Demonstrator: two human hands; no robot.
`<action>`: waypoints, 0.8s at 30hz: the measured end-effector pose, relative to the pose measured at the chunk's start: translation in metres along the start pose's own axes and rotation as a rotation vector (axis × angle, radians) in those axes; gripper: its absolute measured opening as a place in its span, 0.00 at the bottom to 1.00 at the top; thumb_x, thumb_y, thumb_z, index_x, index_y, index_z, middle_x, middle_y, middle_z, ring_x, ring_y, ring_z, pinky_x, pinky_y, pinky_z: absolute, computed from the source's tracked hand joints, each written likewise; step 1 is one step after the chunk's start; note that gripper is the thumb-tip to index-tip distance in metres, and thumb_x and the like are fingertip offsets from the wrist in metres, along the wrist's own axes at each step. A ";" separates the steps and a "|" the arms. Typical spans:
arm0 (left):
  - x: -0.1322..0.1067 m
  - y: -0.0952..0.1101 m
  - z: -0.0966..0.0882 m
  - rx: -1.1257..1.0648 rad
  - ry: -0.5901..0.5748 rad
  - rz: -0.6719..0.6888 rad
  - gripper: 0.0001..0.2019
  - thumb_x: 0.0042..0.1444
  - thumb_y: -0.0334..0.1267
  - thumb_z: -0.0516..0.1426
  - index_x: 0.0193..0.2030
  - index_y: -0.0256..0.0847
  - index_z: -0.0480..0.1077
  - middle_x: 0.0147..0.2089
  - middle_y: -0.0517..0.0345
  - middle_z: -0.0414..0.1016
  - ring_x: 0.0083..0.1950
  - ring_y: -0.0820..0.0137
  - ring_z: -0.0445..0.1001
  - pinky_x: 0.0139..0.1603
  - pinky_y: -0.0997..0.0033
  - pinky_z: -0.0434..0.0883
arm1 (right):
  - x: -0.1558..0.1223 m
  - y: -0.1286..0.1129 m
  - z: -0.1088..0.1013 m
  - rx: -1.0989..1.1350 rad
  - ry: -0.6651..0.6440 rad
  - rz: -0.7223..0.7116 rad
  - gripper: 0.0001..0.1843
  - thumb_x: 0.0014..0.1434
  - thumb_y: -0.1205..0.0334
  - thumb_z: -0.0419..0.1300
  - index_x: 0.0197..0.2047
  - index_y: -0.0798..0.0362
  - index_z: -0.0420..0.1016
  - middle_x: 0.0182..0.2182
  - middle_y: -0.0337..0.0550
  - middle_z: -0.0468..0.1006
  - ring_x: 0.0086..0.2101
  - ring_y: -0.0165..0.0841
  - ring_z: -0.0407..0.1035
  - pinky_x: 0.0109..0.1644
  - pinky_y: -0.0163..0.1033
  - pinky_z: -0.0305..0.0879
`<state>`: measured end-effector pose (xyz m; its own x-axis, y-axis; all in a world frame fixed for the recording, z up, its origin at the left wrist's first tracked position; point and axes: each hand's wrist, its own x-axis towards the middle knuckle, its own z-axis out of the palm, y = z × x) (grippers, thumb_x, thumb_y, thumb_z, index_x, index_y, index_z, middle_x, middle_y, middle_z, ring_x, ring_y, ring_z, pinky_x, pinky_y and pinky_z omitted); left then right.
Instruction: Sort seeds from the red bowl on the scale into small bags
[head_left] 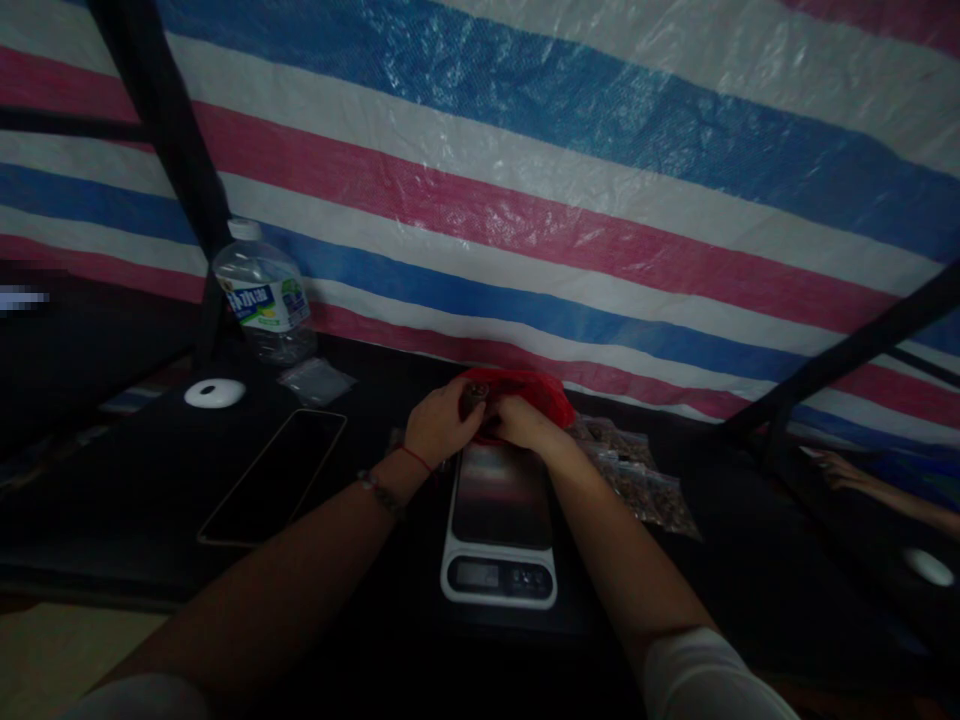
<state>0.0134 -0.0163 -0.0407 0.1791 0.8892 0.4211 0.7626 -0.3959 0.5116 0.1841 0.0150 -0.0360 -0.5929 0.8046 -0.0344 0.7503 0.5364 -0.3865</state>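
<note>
My left hand (pixel 437 430), with a red string and a beaded bracelet at the wrist, is closed around what looks like a small clear bag (pixel 477 395) with dark brown bits, at the mouth of a red plastic bag (pixel 553 392). My right hand (pixel 529 425) reaches into the red bag; its fingertips are hidden there. Directly below both hands lies a white kitchen scale (pixel 501 530) with a metal plate, its display dark. Right of my right forearm, several filled zip bags (pixel 637 478) of brown bits lie in overlapping rows.
On the black table (pixel 135 480), a phone (pixel 274 478), a white oval object (pixel 215 393), clear empty zip bags (pixel 316 381) and a large plastic bottle (pixel 262 290) stand left. A striped tarp (pixel 525 200) hangs behind. At far right, another person's hand (pixel 840 470) shows near another white object (pixel 928 567).
</note>
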 end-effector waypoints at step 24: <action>0.000 -0.003 0.001 -0.023 -0.022 -0.002 0.21 0.57 0.46 0.54 0.57 0.44 0.64 0.48 0.52 0.76 0.49 0.63 0.74 0.51 0.66 0.69 | 0.001 -0.003 0.007 -0.190 -0.021 0.084 0.11 0.54 0.67 0.59 0.38 0.57 0.80 0.35 0.51 0.81 0.34 0.36 0.73 0.37 0.34 0.64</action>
<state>0.0117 -0.0150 -0.0432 0.1912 0.8947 0.4037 0.7487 -0.3989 0.5294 0.1796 0.0121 -0.0416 -0.5309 0.8437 -0.0794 0.8375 0.5080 -0.2012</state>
